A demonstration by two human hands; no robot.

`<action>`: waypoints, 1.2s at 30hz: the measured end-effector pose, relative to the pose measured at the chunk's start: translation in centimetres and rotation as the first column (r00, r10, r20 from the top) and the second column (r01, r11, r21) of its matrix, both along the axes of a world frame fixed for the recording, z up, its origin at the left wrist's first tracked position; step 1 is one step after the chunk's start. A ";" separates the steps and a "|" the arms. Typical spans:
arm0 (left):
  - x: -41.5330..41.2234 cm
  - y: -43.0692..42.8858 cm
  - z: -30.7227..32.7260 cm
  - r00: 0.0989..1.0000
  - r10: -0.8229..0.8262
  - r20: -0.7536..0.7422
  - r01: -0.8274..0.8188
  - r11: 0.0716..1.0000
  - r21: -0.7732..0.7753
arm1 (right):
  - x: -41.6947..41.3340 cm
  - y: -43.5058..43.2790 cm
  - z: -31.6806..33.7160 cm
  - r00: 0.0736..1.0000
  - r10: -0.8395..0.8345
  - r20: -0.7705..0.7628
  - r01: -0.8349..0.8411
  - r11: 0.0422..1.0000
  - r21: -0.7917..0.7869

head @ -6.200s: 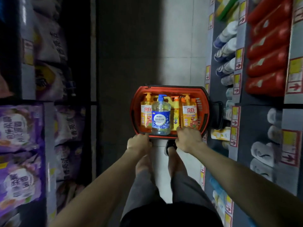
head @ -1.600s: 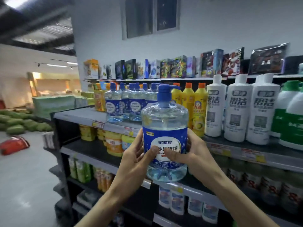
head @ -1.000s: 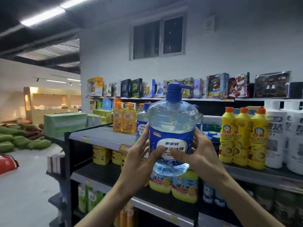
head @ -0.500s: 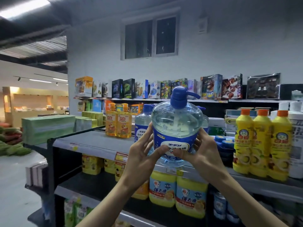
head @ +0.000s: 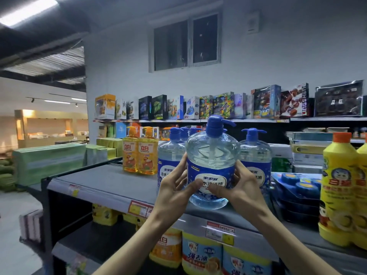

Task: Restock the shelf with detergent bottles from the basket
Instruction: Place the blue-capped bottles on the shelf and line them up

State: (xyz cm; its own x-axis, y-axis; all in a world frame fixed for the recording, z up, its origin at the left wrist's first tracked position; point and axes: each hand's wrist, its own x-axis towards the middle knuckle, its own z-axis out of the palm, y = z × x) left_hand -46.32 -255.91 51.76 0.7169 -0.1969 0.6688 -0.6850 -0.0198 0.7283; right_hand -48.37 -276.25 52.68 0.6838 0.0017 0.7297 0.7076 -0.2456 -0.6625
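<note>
Our left hand point(head: 174, 189) and right hand point(head: 242, 191) are gripping the blue bottle point(head: 211, 151) round its label, at the shelf's point(head: 103, 183) near edge; we are placing it; next, we judge, comes sliding it far, beside the matching bottles point(head: 256, 155), then letting go.

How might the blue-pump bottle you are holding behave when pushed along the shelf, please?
Probably heavy: the bottle looks nearly full, and left hand and right hand both grip it. Its broad base likely resists tipping; smooth plastic may slide.
</note>
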 end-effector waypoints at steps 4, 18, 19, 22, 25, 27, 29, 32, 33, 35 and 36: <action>1.7 -0.5 -1.7 0.998 -0.016 -0.056 0.014 1.000 -0.020 | 1.8 -0.5 -1.5 0.999 -0.016 -0.044 0.016 1.000 -0.007; 3.9 -0.4 -2.1 0.989 -0.051 -0.138 0.055 0.998 0.024 | 2.9 0.0 -2.4 0.968 -0.076 -0.240 0.076 0.997 -0.011; 3.9 -0.3 -2.0 0.990 -0.048 -0.135 0.053 0.998 0.033 | 2.8 0.0 -2.2 0.963 -0.072 -0.259 0.074 0.997 -0.002; 3.8 0.3 -2.1 0.993 -0.030 -0.115 0.041 0.995 0.089 | 2.5 -0.2 -2.0 0.938 -0.135 -0.318 0.117 0.990 -0.077; 3.2 1.1 -2.5 0.996 0.014 -0.091 0.002 0.986 0.167 | 1.5 -0.3 -2.6 0.894 -0.330 -0.303 0.272 0.938 -0.216; 2.8 1.8 -3.0 0.995 0.030 -0.095 -0.011 0.982 0.190 | 0.5 0.1 -3.1 0.866 -0.417 -0.277 0.354 0.901 -0.250; 2.6 2.4 -3.5 0.994 0.053 -0.093 -0.032 0.978 0.208 | -0.1 0.6 -3.8 0.843 -0.490 -0.223 0.426 0.860 -0.281; 2.2 3.0 -4.0 0.995 0.088 -0.051 -0.073 0.966 0.249 | -0.4 1.2 -4.5 0.819 -0.550 -0.163 0.496 0.821 -0.283; 1.9 3.0 -4.0 0.995 0.090 -0.037 -0.078 0.963 0.258 | -0.3 1.4 -4.5 0.812 -0.561 -0.160 0.509 0.815 -0.277; 1.8 3.1 -4.0 0.996 0.091 -0.020 -0.083 0.959 0.270 | -0.3 1.9 -4.4 0.798 -0.582 -0.154 0.531 0.802 -0.274; 1.9 3.1 -3.9 0.995 0.095 -0.011 -0.088 0.958 0.271 | -0.2 2.1 -4.4 0.794 -0.588 -0.154 0.538 0.798 -0.272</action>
